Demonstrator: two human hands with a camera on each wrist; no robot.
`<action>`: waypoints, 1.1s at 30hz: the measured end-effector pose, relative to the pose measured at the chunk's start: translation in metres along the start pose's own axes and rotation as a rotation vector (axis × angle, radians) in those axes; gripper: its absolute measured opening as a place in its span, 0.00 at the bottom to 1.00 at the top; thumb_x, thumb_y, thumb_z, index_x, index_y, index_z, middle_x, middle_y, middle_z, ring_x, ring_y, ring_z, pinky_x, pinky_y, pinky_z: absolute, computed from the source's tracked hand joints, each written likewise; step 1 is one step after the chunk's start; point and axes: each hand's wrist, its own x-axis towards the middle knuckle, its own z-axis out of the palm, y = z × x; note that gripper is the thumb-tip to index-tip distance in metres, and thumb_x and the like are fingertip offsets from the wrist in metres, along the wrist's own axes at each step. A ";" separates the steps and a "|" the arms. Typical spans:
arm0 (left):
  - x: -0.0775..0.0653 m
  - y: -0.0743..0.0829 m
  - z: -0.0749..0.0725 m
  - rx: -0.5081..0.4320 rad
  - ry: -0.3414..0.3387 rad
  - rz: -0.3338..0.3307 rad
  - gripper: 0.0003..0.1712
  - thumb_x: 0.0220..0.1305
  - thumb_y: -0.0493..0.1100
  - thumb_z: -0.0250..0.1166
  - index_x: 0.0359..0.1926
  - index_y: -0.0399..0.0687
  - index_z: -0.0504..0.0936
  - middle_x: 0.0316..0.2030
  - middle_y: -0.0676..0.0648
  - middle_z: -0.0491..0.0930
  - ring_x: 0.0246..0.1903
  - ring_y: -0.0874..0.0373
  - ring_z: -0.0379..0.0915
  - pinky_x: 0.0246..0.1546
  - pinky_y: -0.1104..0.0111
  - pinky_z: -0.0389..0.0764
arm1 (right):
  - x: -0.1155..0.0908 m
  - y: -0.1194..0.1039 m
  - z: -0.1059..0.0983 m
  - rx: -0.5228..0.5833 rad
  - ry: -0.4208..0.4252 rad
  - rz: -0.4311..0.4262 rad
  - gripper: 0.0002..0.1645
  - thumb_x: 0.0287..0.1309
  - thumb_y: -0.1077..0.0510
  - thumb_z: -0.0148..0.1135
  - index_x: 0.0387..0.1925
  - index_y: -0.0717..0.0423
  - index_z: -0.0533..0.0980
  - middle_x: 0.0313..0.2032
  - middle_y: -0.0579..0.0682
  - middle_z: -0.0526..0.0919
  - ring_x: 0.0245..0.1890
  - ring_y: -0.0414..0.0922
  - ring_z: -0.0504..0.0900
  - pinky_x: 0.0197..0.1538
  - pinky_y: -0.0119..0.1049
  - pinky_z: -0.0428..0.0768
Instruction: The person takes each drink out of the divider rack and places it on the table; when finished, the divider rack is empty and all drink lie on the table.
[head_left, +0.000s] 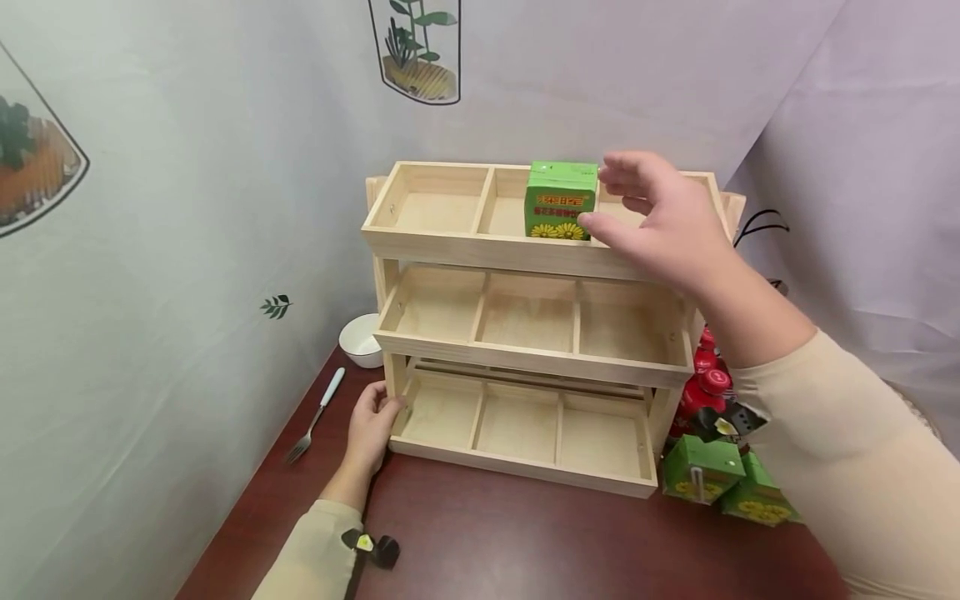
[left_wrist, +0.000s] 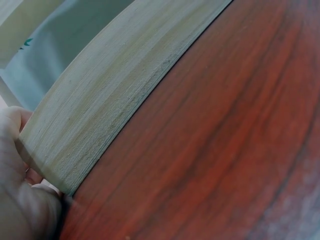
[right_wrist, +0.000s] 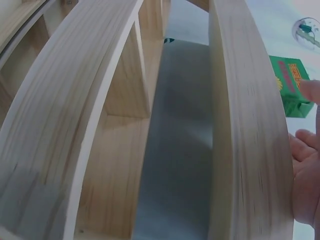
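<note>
A three-tier wooden shelf (head_left: 517, 354) with divided trays stands on the table. In its top tray's middle compartment sits a green drink carton (head_left: 561, 200) with yellow flowers printed on the front. My right hand (head_left: 663, 212) is raised at the carton's right side, fingers spread apart from the thumb, whose tip overlaps the carton's lower right edge in the head view. The right wrist view shows the same carton (right_wrist: 291, 87) beyond the top tray's front board. Low on the left, my left hand (head_left: 372, 427) grips the bottom tray's end, and the left wrist view shows fingers around that board (left_wrist: 100, 105).
A white bowl (head_left: 362, 342) and a fork with a pale handle (head_left: 318, 417) lie left of the shelf. To its right stand red-capped bottles (head_left: 705, 387) and more green cartons (head_left: 702, 469), partly behind my right sleeve. Printed fabric walls (head_left: 187, 250) close in behind and at the sides.
</note>
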 end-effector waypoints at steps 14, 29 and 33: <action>0.000 -0.001 0.000 -0.001 -0.003 -0.005 0.19 0.59 0.36 0.64 0.52 0.43 0.74 0.45 0.39 0.78 0.42 0.53 0.76 0.38 0.68 0.79 | 0.005 -0.004 0.004 -0.149 -0.048 0.018 0.37 0.55 0.42 0.66 0.62 0.52 0.69 0.52 0.50 0.82 0.55 0.46 0.77 0.59 0.43 0.71; 0.000 0.001 0.001 -0.008 -0.004 0.001 0.19 0.59 0.35 0.63 0.52 0.41 0.74 0.46 0.40 0.78 0.42 0.54 0.76 0.39 0.68 0.79 | 0.009 -0.011 0.012 -0.003 -0.050 0.042 0.34 0.54 0.46 0.69 0.60 0.53 0.71 0.50 0.48 0.81 0.51 0.43 0.79 0.57 0.43 0.72; 0.001 0.001 0.001 -0.013 -0.003 -0.003 0.19 0.58 0.34 0.62 0.52 0.41 0.73 0.45 0.39 0.78 0.42 0.54 0.76 0.39 0.68 0.79 | 0.008 -0.007 0.016 0.046 -0.025 0.014 0.30 0.54 0.51 0.71 0.57 0.53 0.73 0.47 0.46 0.82 0.45 0.42 0.81 0.52 0.37 0.76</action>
